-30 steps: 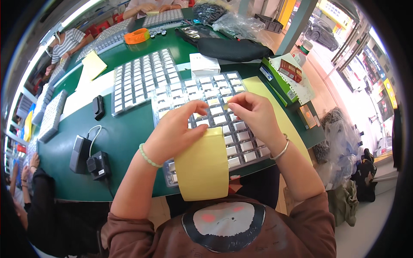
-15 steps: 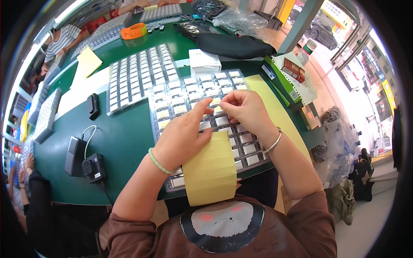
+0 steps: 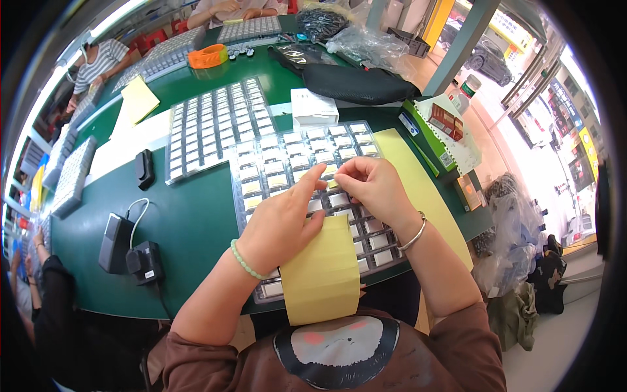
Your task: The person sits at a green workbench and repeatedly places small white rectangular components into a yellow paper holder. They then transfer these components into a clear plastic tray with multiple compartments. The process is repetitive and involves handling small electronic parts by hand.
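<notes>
- Left hand [image 3: 281, 225]: rests on the clear plastic compartment tray [image 3: 261, 171], fingers stretched forward, thumb and forefinger closed toward the right hand; what its grip holds is too small to tell.
- Right hand [image 3: 375, 189]: fingertips pinched together against those of the left hand above the tray's middle rows; whether a small part sits between them cannot be told.
- Yellow paper sheet [image 3: 323, 271]: lies over the tray's near end, below both hands, and overhangs the edge of the green bench [image 3: 196, 222].
- Progress, as a judgement: most visible compartments hold a small pale part, some yellowish; the rows under the hands and the sheet are hidden, so the remainder cannot be gauged.
- Second filled grey tray [image 3: 209, 130]: lies just beyond on the left.
- Surroundings: white box [image 3: 313, 108] touching the tray's far edge; black adapter with cable [image 3: 145, 261] well to the left; orange tape roll [image 3: 209, 56] far off; other persons work at the far end.
- Obstruction: the sheet covers the near compartments.
</notes>
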Action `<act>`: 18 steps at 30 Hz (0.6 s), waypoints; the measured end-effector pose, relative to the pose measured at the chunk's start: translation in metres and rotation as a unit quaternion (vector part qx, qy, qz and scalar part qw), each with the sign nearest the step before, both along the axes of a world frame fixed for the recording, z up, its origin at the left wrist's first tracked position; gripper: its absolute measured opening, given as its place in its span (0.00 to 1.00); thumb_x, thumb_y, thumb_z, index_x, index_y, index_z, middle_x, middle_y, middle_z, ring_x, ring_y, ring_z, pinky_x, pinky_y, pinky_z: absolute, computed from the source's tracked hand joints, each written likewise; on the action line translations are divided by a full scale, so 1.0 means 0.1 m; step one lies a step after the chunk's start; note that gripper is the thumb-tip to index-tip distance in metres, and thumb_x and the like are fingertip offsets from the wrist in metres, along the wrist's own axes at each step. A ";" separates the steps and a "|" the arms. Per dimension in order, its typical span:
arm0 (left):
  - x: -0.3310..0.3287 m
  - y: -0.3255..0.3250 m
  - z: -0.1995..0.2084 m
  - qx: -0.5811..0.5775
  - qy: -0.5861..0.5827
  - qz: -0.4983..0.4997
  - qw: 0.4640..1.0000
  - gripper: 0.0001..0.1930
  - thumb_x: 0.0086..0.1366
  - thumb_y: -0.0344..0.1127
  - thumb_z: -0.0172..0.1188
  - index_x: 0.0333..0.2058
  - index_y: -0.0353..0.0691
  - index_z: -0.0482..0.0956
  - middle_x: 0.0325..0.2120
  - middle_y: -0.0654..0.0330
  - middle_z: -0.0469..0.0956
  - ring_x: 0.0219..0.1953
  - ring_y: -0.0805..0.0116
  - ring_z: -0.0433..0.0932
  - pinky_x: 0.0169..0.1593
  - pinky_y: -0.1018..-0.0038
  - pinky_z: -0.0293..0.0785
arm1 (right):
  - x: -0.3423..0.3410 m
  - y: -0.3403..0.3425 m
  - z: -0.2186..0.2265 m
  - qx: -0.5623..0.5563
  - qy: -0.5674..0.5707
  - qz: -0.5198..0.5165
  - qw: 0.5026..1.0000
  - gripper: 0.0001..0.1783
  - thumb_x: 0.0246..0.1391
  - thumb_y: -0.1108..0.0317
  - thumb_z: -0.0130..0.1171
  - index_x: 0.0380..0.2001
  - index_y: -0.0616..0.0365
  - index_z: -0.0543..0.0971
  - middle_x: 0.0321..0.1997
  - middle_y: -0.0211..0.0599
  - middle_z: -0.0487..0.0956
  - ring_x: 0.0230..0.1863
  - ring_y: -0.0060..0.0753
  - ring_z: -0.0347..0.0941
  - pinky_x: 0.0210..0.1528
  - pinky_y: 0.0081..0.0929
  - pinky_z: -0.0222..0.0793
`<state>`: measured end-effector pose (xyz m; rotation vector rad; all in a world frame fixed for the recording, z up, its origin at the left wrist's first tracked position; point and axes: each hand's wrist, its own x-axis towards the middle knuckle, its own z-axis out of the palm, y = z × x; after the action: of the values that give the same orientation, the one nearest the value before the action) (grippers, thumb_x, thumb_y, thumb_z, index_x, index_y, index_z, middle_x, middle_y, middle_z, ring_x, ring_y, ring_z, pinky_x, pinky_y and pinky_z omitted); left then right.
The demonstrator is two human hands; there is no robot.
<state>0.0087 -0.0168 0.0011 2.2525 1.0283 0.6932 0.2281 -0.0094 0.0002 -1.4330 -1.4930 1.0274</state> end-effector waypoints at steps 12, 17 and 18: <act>0.00 0.02 -0.04 0.072 0.040 -0.024 0.996 0.30 0.66 0.32 0.58 0.66 0.41 0.64 0.51 0.53 0.83 0.34 0.48 0.85 0.41 0.58 0.80 | -0.05 -0.02 -0.02 0.037 -0.062 0.007 0.997 0.08 0.58 0.69 0.63 0.33 0.64 0.84 0.26 0.33 0.82 0.28 0.22 0.78 0.33 0.25 0.73; 0.01 0.00 0.04 0.045 0.058 -0.017 0.997 0.27 0.66 0.32 0.57 0.64 0.41 0.66 0.49 0.54 0.84 0.38 0.45 0.84 0.42 0.56 0.80 | -0.10 -0.09 0.03 0.158 -0.283 -0.035 0.946 0.06 0.56 0.70 0.64 0.35 0.59 0.85 0.32 0.38 0.80 0.33 0.34 0.79 0.38 0.32 0.74; 0.01 0.00 0.05 0.036 0.059 -0.016 0.997 0.27 0.66 0.32 0.58 0.63 0.41 0.66 0.50 0.55 0.84 0.39 0.46 0.84 0.42 0.56 0.80 | -0.09 -0.10 0.03 0.149 -0.274 -0.044 0.949 0.06 0.56 0.70 0.65 0.36 0.58 0.86 0.34 0.39 0.79 0.34 0.36 0.78 0.39 0.33 0.74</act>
<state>0.0100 -0.0164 0.0058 2.3913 1.0346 0.5989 0.2190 -0.0193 0.0037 -1.6161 -1.8562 0.3285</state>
